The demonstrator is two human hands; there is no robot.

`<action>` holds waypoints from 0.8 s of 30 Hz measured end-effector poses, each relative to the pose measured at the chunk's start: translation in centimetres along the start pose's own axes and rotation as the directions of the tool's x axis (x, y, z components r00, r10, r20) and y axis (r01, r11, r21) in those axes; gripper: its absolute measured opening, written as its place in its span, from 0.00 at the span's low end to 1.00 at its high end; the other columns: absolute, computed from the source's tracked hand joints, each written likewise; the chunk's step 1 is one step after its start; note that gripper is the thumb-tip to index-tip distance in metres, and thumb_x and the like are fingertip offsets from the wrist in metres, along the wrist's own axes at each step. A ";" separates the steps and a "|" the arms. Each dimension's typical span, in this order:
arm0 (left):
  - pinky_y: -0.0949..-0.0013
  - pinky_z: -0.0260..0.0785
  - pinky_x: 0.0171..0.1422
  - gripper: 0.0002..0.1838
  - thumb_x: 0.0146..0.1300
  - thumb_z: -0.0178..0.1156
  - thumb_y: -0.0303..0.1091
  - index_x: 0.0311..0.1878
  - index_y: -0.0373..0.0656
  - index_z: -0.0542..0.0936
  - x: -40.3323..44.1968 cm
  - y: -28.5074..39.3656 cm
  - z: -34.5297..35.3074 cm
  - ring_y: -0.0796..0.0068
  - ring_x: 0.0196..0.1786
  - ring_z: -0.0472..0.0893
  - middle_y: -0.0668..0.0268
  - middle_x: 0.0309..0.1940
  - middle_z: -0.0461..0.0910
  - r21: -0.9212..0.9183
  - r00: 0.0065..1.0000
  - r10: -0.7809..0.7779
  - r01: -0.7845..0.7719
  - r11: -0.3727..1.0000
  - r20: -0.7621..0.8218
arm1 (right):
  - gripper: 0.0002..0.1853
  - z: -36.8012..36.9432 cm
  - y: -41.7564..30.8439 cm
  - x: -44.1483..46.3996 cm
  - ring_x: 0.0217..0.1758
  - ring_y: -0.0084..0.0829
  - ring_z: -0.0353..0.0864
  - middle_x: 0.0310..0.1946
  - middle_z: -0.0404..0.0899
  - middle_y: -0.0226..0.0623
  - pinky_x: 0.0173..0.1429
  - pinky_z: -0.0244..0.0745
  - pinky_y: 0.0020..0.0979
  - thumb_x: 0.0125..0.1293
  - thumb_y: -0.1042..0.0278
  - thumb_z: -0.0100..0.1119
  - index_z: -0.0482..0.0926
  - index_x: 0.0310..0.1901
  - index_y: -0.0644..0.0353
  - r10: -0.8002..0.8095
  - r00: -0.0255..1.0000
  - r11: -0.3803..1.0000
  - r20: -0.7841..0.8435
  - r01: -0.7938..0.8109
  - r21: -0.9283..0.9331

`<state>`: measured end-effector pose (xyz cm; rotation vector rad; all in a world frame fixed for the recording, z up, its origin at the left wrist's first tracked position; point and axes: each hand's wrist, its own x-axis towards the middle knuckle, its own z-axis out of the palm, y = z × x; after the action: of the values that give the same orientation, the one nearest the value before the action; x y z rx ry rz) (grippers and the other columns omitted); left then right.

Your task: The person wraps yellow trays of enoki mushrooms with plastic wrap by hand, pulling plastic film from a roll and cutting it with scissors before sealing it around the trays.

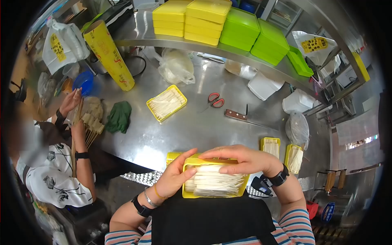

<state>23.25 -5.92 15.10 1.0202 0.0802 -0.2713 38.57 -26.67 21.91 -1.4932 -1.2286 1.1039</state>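
Close to my body is a yellow tray (246, 184) packed with thin white strands (218, 184) that look like enoki mushrooms. My left hand (177, 175) grips the tray's left side, its thumb over the rim against the strands. Across the far right rim lies my right hand (241, 160), fingers bent over the edge and thumb resting on the strands. Part of another yellow container (173, 157) shows behind the tray. To the right, two smaller yellow trays (264, 141) (289, 152) hold similar white strands.
On the steel table (139, 139) lie another filled yellow tray (152, 108), red-handled scissors (216, 101), a knife (237, 115) and a green cloth (119, 117). A co-worker (57, 171) at left holds skewers (92, 127). Yellow boxes (206, 24) and green boxes (240, 30) line the shelf.
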 end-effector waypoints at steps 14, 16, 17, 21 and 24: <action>0.67 0.64 0.68 0.24 0.70 0.56 0.31 0.67 0.38 0.64 -0.4 -1.1 -0.6 0.73 0.60 0.72 0.61 0.59 0.72 -0.068 0.994 -0.111 0.111 0.991 0.008 | 0.29 0.3 -0.4 2.0 0.56 0.42 0.77 0.56 0.76 0.47 0.61 0.70 0.36 0.70 0.50 0.53 0.68 0.65 0.63 0.107 0.990 0.977 0.087 -0.089 -0.195; 0.67 0.65 0.67 0.23 0.70 0.56 0.31 0.66 0.38 0.65 -0.2 -1.2 -0.7 0.73 0.59 0.73 0.61 0.58 0.73 -0.100 0.996 -0.080 0.077 0.992 -0.032 | 0.30 -0.1 -0.5 1.5 0.45 0.38 0.83 0.46 0.83 0.46 0.51 0.75 0.35 0.68 0.43 0.53 0.75 0.58 0.64 0.172 0.984 0.925 -0.053 -0.180 -0.334; 0.67 0.66 0.66 0.22 0.70 0.56 0.31 0.65 0.37 0.67 -0.1 -1.2 -0.8 0.72 0.58 0.74 0.61 0.56 0.74 -0.141 0.995 -0.051 0.039 0.989 -0.084 | 0.30 -0.9 -0.2 1.1 0.45 0.38 0.83 0.46 0.83 0.46 0.51 0.75 0.35 0.68 0.43 0.53 0.75 0.58 0.64 0.169 0.984 0.924 -0.061 -0.179 -0.338; 0.67 0.67 0.65 0.21 0.70 0.55 0.31 0.64 0.36 0.67 -0.2 -1.8 -1.2 0.72 0.58 0.74 0.60 0.56 0.75 -0.205 0.983 -0.031 -0.007 0.979 -0.179 | 0.19 -7.5 5.2 -0.5 0.40 0.22 0.80 0.40 0.82 0.35 0.46 0.76 0.26 0.71 0.58 0.54 0.76 0.55 0.65 0.265 0.800 0.944 -0.538 -0.329 -0.024; 0.67 0.67 0.65 0.21 0.71 0.53 0.32 0.64 0.35 0.68 -0.5 -2.0 -1.6 0.71 0.58 0.75 0.60 0.57 0.75 -0.252 0.973 -0.095 0.039 0.967 -0.212 | 0.16 -10.6 7.3 0.8 0.38 0.20 0.79 0.37 0.82 0.32 0.44 0.76 0.25 0.71 0.62 0.55 0.77 0.53 0.65 0.114 0.723 0.962 -0.682 -0.251 -0.105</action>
<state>22.35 -5.48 12.67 0.7972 0.3447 -0.2021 50.46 -27.68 16.98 -1.9636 -0.6853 0.4657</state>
